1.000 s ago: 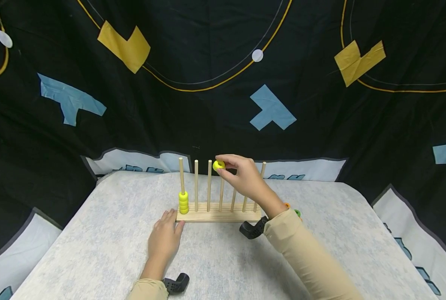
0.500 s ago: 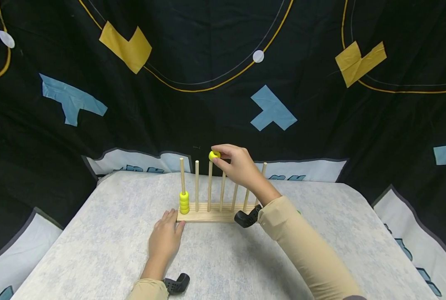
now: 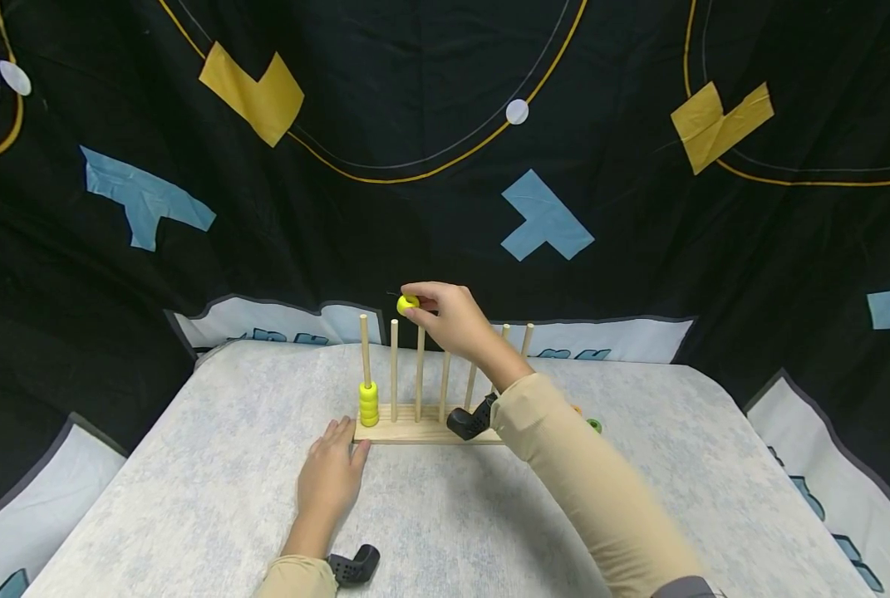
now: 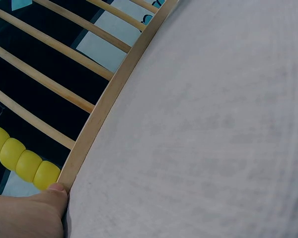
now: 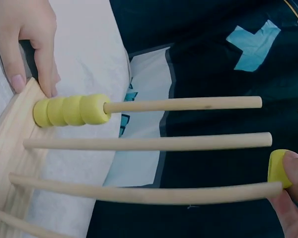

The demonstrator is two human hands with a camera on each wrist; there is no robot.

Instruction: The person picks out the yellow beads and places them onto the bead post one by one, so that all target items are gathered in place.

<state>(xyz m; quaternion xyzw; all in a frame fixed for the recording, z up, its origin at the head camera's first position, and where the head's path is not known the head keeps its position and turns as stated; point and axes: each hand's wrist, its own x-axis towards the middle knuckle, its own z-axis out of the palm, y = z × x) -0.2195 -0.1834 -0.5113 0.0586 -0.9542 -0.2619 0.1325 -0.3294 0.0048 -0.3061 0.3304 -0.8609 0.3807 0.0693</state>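
My right hand point(image 3: 448, 320) pinches a yellow bead point(image 3: 408, 305) between thumb and fingers. The bead is held just above the top of the second peg point(image 3: 395, 365) from the left. In the right wrist view the bead point(image 5: 277, 168) shows close beyond the tips of the second and third pegs. Several yellow beads point(image 3: 368, 405) are stacked on the leftmost peg of the wooden peg rack. My left hand point(image 3: 330, 477) rests at the left end of the rack's base point(image 3: 407, 430), fingers straight along that end, thumb point(image 4: 57, 191) against its front edge.
Behind my right forearm, a green ring point(image 3: 595, 425) and a partly hidden orange one point(image 3: 577, 409) lie on the table point(image 3: 213, 465). More upright pegs point(image 3: 445, 386) stand along the rack to the right. A dark patterned curtain point(image 3: 385, 232) hangs behind the table.
My right hand has carried the yellow bead leftward and a little upward, from near the fourth peg past the third to above the second. My left hand stays at the base.
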